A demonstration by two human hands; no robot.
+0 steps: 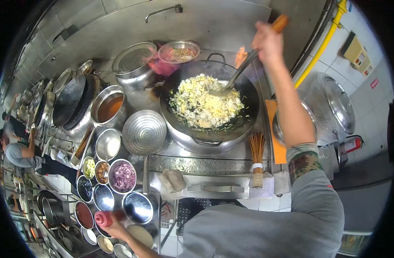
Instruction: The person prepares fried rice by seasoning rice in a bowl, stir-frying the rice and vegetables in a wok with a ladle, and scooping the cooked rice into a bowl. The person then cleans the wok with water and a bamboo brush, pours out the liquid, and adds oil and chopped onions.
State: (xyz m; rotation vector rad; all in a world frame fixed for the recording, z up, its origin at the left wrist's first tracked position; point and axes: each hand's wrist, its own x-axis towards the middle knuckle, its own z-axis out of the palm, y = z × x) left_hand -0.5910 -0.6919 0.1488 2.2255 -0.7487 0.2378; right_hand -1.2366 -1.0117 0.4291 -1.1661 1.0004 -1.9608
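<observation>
My right hand (269,43) is wrapped round the wooden handle of a ladle (242,71), high at the wok's right side. The ladle's bowl rests in a pale mix of rice and chopped greens (201,103) inside a large black wok (171,116). At the lower left, my left hand (115,228) grips a red squeeze bottle (103,218) above the group of metal bowls. Near it are a bowl of red sauce (84,215) and a dark-looking bowl (138,207).
A perforated strainer (144,132) lies left of the wok. Sliced purple onion (123,176) fills one bowl. A bamboo brush (257,155) stands at the front right. Behind are a lidded pot (134,60) and a basin (179,52). Other people (22,152) stand at the far left.
</observation>
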